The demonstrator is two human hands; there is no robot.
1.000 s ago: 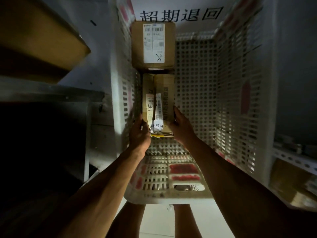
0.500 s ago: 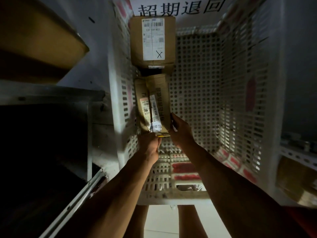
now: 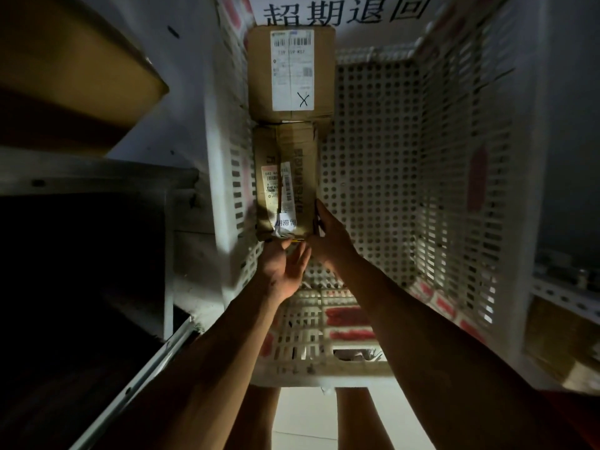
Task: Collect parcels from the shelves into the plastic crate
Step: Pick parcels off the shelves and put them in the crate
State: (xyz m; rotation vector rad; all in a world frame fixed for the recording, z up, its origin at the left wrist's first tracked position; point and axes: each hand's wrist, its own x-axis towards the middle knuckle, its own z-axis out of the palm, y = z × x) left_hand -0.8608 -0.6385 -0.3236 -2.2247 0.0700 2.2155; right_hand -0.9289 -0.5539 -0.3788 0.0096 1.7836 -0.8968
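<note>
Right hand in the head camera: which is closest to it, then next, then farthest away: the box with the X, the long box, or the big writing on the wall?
From the right hand:
1. The long box, touching its fingers, by the crate's left wall.
2. The box with the X, beyond the long box, at the crate's far end.
3. The big writing, above the crate's far end.

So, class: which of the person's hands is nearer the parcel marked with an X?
Right. The right hand reaches further into the crate, yet lies well short of the X-marked parcel; the left hand lies further back.
</note>
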